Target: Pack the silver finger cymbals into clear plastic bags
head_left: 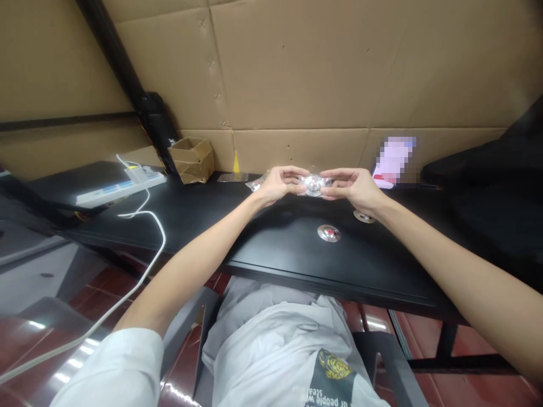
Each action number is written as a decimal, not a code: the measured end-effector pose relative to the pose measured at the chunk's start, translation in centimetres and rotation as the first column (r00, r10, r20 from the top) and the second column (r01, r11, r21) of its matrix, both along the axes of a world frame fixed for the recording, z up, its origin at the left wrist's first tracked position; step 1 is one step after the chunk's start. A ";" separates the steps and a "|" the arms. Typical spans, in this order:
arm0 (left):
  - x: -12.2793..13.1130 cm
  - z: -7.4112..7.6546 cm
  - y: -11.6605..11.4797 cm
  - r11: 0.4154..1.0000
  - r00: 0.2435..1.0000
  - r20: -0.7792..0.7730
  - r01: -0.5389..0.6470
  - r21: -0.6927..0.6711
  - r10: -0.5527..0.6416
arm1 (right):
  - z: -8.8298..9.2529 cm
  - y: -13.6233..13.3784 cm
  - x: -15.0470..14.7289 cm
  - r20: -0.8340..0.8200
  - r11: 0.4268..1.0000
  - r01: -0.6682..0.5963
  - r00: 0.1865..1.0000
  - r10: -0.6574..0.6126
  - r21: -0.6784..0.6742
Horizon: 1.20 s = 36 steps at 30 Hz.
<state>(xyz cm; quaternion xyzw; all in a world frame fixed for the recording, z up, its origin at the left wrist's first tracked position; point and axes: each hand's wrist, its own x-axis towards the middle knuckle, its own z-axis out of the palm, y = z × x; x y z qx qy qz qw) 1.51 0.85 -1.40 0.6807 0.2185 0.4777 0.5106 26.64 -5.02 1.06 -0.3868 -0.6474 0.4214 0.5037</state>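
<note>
Above the black table, my left hand [283, 184] and my right hand [355, 186] pinch opposite sides of a small clear plastic packet [314, 185]. Inside the packet is a shiny round metal piece with a red spot. Nearer the front edge lies a round metal disc [329, 233] with a red centre. A second metal disc [363, 216] is partly hidden under my right wrist. Just behind my left hand, another clear plastic packet [255, 183] shows in part.
An open cardboard box [192, 160] stands at the back left, near a white power strip [121, 189] with a white cable [163, 234]. A phone [392, 163] leans at the back right beside a dark object [479, 169]. Cardboard [297, 73] lines the back.
</note>
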 end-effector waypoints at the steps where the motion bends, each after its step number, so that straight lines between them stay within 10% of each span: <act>1: 0.0 0.0 0.0 1.000 1.000 -0.005 0.008 -0.001 -0.008 | 0.1 0.0 0.0 -0.008 1.000 -0.002 1.000 0.002 -0.010; 7: 0.3 -0.5 0.2 0.999 0.997 -0.066 -0.035 0.019 0.036 | -0.9 1.1 0.4 -0.044 0.995 0.009 0.999 -0.014 -0.099; 13: -2.5 -0.7 2.5 0.856 0.840 -0.222 -0.428 0.289 0.495 | -2.5 2.5 0.8 0.170 0.983 0.176 0.971 -0.166 -0.049; 18: -8.0 -0.5 4.8 0.637 0.563 -0.305 -0.624 0.452 0.768 | -1.0 2.7 2.3 0.626 0.869 0.187 0.627 -0.464 0.458; 21: -9.8 -0.3 5.2 0.615 0.501 -0.358 -0.657 0.435 0.788 | 1.1 2.5 4.5 0.767 0.884 0.131 0.452 -0.456 0.449; 24: -8.5 0.3 4.0 0.710 0.643 -0.320 -0.549 0.441 0.696 | 2.9 2.0 6.8 0.937 0.990 0.096 0.322 -0.132 0.107; 29: -1.3 0.9 -1.1 0.871 0.888 -0.389 -0.026 0.490 0.246 | 3.5 1.1 8.1 0.920 0.910 0.228 0.274 0.280 -0.345; 32: 2.5 0.5 -4.0 0.828 0.869 -0.493 0.309 0.469 -0.046 | 3.5 0.8 8.3 0.885 0.864 0.236 0.268 0.382 -0.444; 36: 4.0 -0.3 -5.3 0.801 0.815 -0.563 0.427 0.420 -0.139 | 3.3 1.1 9.2 0.875 0.831 0.286 0.241 0.420 -0.478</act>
